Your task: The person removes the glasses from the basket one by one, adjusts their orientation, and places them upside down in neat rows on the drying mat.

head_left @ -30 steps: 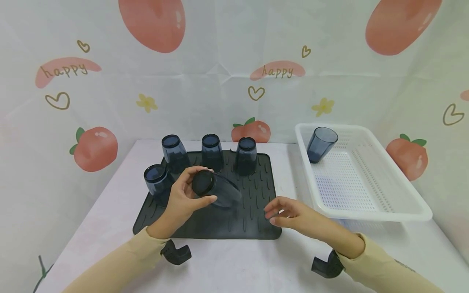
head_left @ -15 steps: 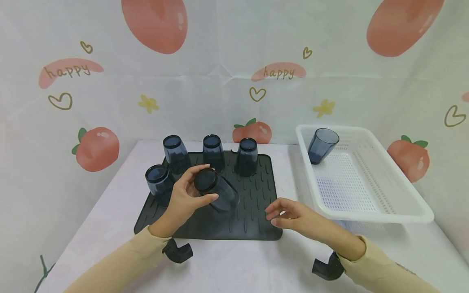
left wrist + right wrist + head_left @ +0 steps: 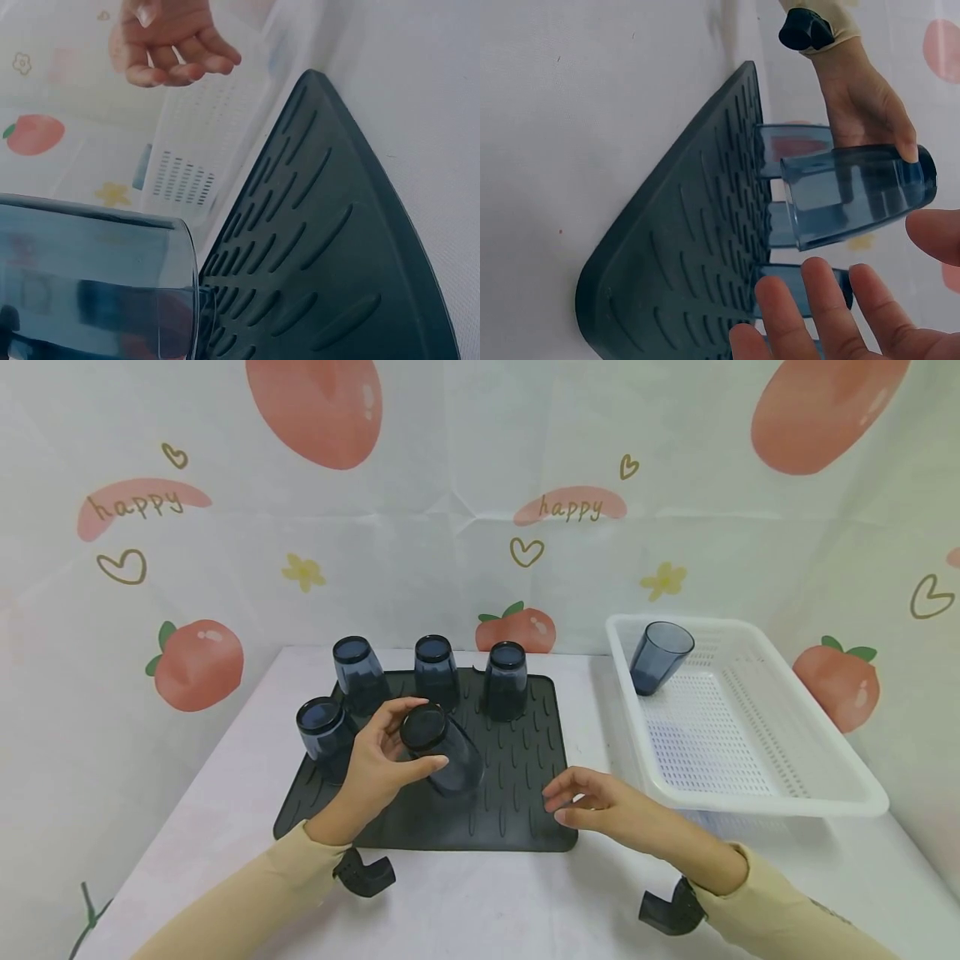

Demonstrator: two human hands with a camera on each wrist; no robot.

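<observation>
My left hand (image 3: 381, 762) grips a blue drinking glass (image 3: 448, 752) near its thick base, which points up. In the right wrist view the held glass (image 3: 855, 196) is tilted, its rim a little off the black drying mat (image 3: 697, 247). Over the mat's right edge in the head view, my right hand (image 3: 596, 802) hovers with relaxed fingers and holds nothing. Upside-down glasses stand on the mat: one at the left (image 3: 327, 737), and a back row of a left glass (image 3: 360, 672), a middle glass (image 3: 436, 670) and a right glass (image 3: 505, 679).
At the right stands a white plastic basket (image 3: 817, 752) with perforated sides. One blue glass (image 3: 660, 656) leans in its back left corner, mouth up. Behind the white table (image 3: 480, 902) hangs a printed cloth (image 3: 420, 552).
The glass in my left hand has turned from nearly lying flat to a steeper tilt, its rim swinging down and left toward the mat. My right hand has barely moved.
</observation>
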